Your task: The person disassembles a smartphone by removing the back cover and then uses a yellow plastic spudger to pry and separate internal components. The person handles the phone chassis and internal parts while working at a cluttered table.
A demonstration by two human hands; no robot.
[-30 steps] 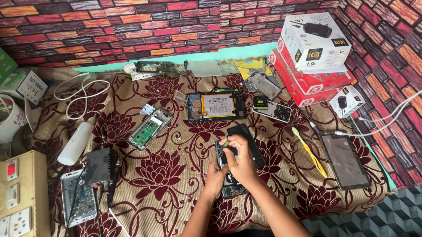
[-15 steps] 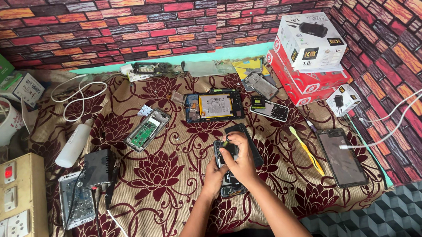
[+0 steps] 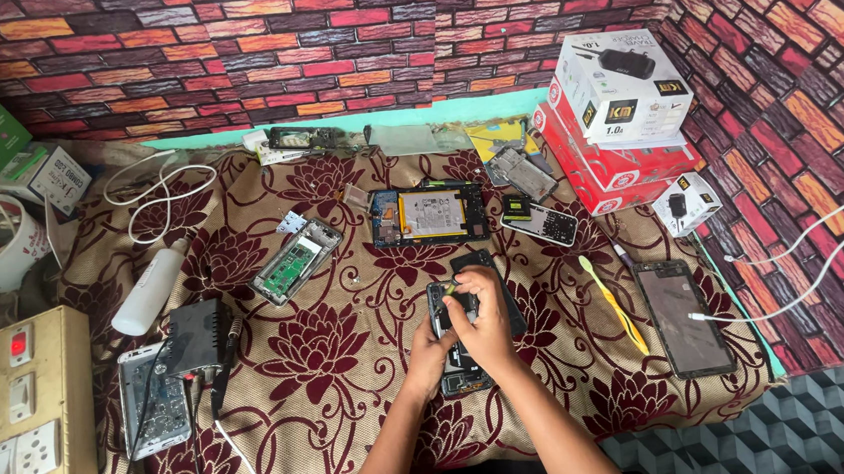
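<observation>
While I look down at the surface [image 3: 354, 393], covered in a maroon flowered cloth, both my hands meet over an opened phone [image 3: 453, 310] near its middle front. My left hand [image 3: 429, 355] grasps the phone's lower left edge, its grip closed on it. My right hand [image 3: 483, 312] lies across the phone from the right, fingers curled over it; a small yellow-green tool [image 3: 450, 289] shows at my fingertips, though I cannot tell exactly how it is held. The phone lies flat, partly hidden under my hands.

Just behind it sits an open tablet [image 3: 428, 214] with its insides showing. To the left of that lies a phone frame [image 3: 295, 261] with a green board. A yellow pry tool [image 3: 612, 302] lies to the right, near a dark screen [image 3: 684, 317] with a white cable plugged in. 2 boxes [image 3: 614, 122], 1 white on 1 red, stand at the back right. A white bottle [image 3: 148, 289] lies at the left, near a beige switchboard [image 3: 15, 419].
</observation>
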